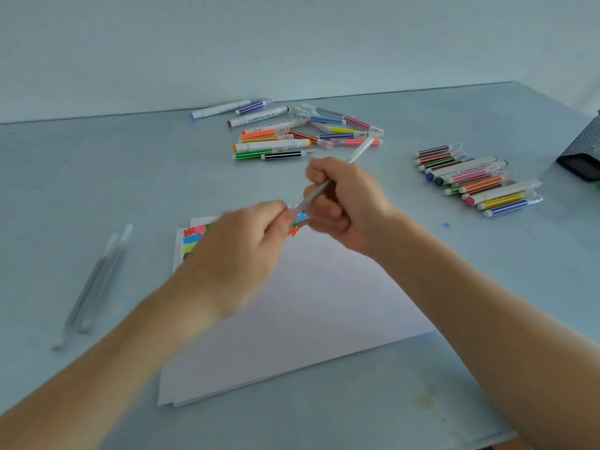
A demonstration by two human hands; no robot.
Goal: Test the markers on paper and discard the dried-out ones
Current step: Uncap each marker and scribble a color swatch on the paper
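Markers: one slim pale-grey plastic marker (328, 185) held above white paper sheets (292, 319), right hand (344, 206) fisted round its barrel, left hand (246, 248) fingers pinching its near end, blurred. Risk: cap slipping, or ink smearing the swatches. Roughly twenty in the far-edge pile (302, 133), about fourteen near the right edge (477, 180), two or three grey pens (94, 287) by the left edge.
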